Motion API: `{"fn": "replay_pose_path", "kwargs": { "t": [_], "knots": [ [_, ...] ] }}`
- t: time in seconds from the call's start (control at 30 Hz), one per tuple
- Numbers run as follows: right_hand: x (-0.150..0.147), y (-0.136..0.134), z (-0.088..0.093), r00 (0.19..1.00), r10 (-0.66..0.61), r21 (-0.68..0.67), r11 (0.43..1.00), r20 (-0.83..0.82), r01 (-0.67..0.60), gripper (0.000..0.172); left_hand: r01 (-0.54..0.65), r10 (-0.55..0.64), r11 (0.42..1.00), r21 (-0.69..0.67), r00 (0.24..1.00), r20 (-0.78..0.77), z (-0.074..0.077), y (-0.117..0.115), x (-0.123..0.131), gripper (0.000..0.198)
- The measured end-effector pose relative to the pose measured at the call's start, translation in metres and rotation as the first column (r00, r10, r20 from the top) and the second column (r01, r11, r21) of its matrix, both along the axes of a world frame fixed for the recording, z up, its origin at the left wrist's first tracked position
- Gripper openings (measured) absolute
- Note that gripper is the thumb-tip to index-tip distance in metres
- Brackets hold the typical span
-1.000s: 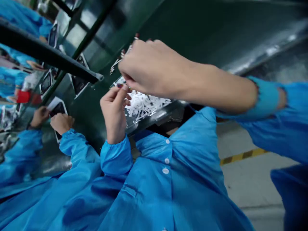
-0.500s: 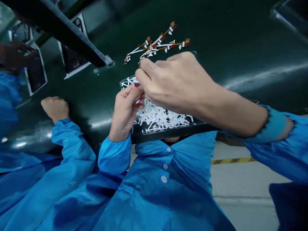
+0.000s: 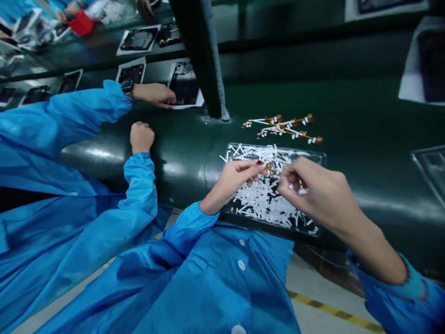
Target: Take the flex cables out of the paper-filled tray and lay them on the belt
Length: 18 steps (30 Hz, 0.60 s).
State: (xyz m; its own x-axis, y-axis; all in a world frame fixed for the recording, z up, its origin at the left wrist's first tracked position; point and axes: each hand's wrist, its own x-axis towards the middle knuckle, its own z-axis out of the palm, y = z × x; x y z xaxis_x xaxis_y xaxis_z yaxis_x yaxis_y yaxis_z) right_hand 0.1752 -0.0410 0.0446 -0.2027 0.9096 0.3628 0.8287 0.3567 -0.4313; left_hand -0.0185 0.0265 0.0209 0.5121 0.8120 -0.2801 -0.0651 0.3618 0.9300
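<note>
My left hand (image 3: 233,181) and my right hand (image 3: 314,192) meet over a clear tray (image 3: 314,155) heaped with white paper strips (image 3: 264,202). Both hands pinch a small orange flex cable (image 3: 268,167) between their fingertips, the left from the left end, the right from the right. Beyond the tray, several more orange flex cables with white tabs (image 3: 283,127) lie loose on the dark green conveyor belt (image 3: 347,120).
A co-worker in a blue coat sits at my left, one fist (image 3: 141,137) on the belt, the other hand (image 3: 155,95) on a phone panel on white paper (image 3: 184,86). More panels (image 3: 132,74) lie along the belt. A black post (image 3: 200,55) stands behind.
The view has swung so the belt lies level. My right hand has come down from above the tray to meet the left, and both now pinch the cable lower over the strips.
</note>
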Motion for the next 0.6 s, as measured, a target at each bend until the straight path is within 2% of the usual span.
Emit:
{"fn": "replay_pose_path", "kwargs": {
  "t": [0.13, 0.27, 0.33, 0.4, 0.5, 0.6],
  "knots": [
    [0.027, 0.004, 0.002, 0.985, 0.160, -0.106, 0.980, -0.062, -0.166, 0.019, 0.048, -0.048, 0.999, -0.005, 0.997, -0.056, 0.004, 0.013, -0.009, 0.025],
    [0.034, 0.017, 0.005, 0.980, 0.153, -0.122, 0.978, -0.130, -0.169, 0.018, 0.080, -0.082, 0.996, -0.046, 0.996, -0.041, 0.013, 0.022, -0.012, 0.022],
    [0.025, 0.022, 0.009, 0.980, 0.138, -0.069, 0.986, -0.146, -0.149, 0.023, 0.112, -0.113, 0.993, -0.041, 0.992, -0.047, 0.016, 0.023, -0.011, 0.021],
    [0.011, 0.025, 0.013, 0.988, 0.109, 0.050, 0.993, -0.110, -0.104, 0.025, 0.119, -0.120, 0.993, -0.024, 0.992, -0.046, 0.018, 0.022, -0.010, 0.021],
    [-0.007, 0.024, 0.014, 0.993, 0.095, 0.240, 0.964, 0.076, -0.111, 0.021, 0.055, -0.055, 0.998, 0.008, 0.998, -0.004, 0.019, 0.013, -0.006, 0.022],
    [-0.017, 0.018, 0.010, 0.970, 0.070, 0.295, 0.945, 0.232, -0.139, 0.024, -0.021, 0.021, 1.000, -0.022, 1.000, 0.020, 0.021, 0.001, -0.003, 0.025]
  ]
}}
